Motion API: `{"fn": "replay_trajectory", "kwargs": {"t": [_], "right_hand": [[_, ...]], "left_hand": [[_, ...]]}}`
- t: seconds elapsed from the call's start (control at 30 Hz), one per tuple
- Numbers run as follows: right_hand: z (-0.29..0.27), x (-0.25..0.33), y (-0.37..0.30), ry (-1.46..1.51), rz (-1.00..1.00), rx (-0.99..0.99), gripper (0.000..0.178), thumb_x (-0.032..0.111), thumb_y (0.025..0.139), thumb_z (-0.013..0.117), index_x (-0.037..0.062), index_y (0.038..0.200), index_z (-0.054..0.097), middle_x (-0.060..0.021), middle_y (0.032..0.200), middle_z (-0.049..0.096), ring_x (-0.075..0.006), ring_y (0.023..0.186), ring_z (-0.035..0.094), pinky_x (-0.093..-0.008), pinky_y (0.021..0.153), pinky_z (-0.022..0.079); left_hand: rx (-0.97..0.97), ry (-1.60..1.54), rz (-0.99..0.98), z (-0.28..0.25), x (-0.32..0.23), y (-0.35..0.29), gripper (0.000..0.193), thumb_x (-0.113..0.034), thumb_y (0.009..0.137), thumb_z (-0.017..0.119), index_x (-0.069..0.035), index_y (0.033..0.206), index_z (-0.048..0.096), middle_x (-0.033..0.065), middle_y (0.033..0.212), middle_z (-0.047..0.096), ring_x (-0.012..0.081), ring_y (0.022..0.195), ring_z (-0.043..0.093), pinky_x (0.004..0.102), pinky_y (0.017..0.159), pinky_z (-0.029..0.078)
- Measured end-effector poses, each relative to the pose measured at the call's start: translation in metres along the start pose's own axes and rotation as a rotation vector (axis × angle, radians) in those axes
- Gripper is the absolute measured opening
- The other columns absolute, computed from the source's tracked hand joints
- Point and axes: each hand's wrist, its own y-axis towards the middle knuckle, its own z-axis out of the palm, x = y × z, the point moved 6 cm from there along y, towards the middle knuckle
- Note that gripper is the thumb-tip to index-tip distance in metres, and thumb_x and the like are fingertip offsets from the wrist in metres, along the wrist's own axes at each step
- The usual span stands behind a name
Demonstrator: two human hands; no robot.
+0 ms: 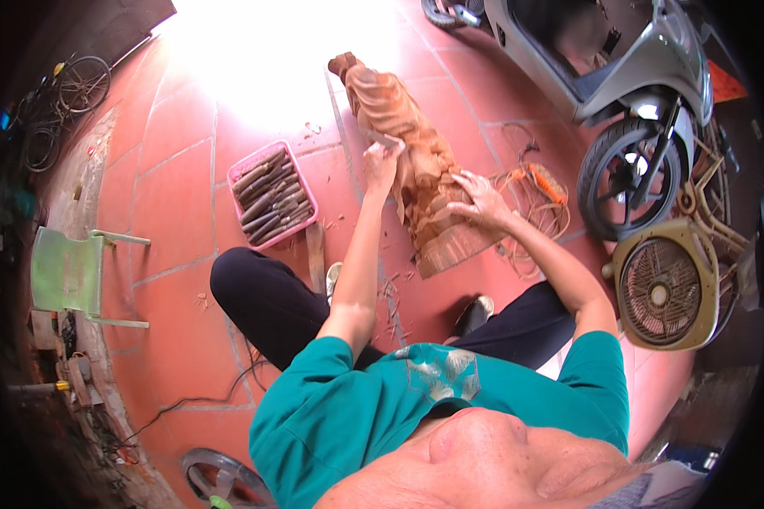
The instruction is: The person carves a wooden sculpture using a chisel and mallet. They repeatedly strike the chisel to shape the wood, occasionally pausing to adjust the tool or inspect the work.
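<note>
A carved wooden statue (412, 140) with draped folds lies on the tiled floor before me, its flat base toward me and its narrow end pointing away. My left hand (381, 167) is closed at the statue's left side, on a small flat greyish piece (385, 139) whose kind I cannot make out. Fingers spread, my right hand (481, 202) rests on the right side of the carving near its base. Left of the statue, a pink plastic basket (312, 197) holds several carving tools (267, 191) with dark wooden handles.
Wood shavings (392, 297) lie between my feet. An orange power strip (547, 182) with tangled cord sits right of the statue. Further right stand a scooter (637, 170) and a box fan (660, 284). A green chair (68, 271) is at the left, a black cable (199, 399) below it.
</note>
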Motion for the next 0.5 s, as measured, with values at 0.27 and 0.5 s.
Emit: {"fn": "replay_trajectory", "kwargs": {"t": [0.27,0.5], "right_hand": [[-0.01,0.007,-0.007,0.056,0.1,0.062,0.089,0.071,0.087,0.056,0.0072,0.148,0.043,-0.0229,0.15,0.039,-0.0434,0.138,0.037,-0.0529,0.113,0.033],[-0.004,0.007,-0.002,0.061,0.071,0.026,0.089,0.074,0.085,0.056,0.0116,0.147,0.043,-0.0208,0.15,0.039,-0.0414,0.139,0.037,-0.0564,0.111,0.036]], "left_hand": [[0.204,-0.003,-0.044,0.014,0.002,-0.033,0.013,-0.014,0.089,0.072,-0.004,0.096,0.074,0.0051,0.076,0.07,0.0112,0.072,0.065,0.029,0.069,0.05],[0.133,-0.272,-0.061,0.015,0.012,0.003,0.012,-0.01,0.089,0.072,-0.004,0.098,0.075,0.0045,0.08,0.072,0.0134,0.073,0.066,0.0303,0.071,0.052]]}}
